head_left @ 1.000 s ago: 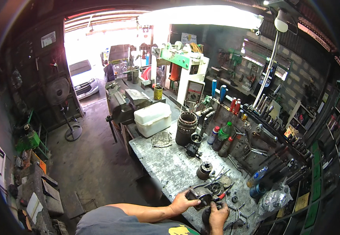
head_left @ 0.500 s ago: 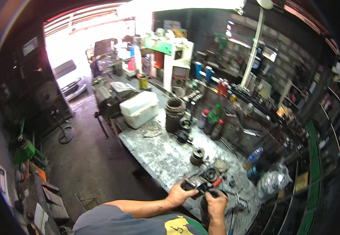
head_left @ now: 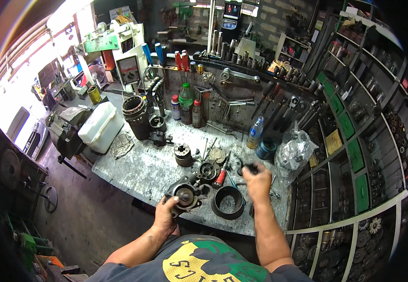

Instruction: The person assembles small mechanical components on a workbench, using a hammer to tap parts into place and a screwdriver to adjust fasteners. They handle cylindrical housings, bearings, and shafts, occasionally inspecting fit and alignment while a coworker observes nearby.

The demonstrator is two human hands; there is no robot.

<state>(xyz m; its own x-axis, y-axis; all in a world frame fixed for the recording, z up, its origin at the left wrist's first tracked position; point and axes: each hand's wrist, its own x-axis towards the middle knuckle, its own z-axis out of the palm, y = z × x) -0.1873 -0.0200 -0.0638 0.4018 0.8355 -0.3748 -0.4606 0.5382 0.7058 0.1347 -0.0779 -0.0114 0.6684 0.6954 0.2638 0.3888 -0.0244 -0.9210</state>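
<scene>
My left hand [head_left: 165, 212] is closed on the edge of a round metal motor housing [head_left: 185, 195], thumb on top, near the bench's front edge. The housing's open face with a central shaft shows. Farther right, my right hand [head_left: 258, 182] is closed around a small dark part [head_left: 250, 168], mostly covered by the fingers and slightly blurred. Between the hands a wide black ring [head_left: 215, 206] stands on the bench. Just beyond lie a round cast end cover [head_left: 208, 171] and a red-handled screwdriver [head_left: 220, 178]. A slotted metal cylinder [head_left: 183, 155] stands behind the housing.
On the metal bench [head_left: 124, 171] stand a dark ribbed cylinder [head_left: 135, 123], a white plastic box [head_left: 101, 128], spray cans and a green-capped bottle [head_left: 187, 105]. A clear plastic bag [head_left: 294, 152] and blue tin [head_left: 265, 149] sit at the right. Shelves [head_left: 349, 216] border that side.
The view has swung right. My hands were close together at the housing; now they are apart, the right one farther right with a small dark part. The black ring now shows plainly.
</scene>
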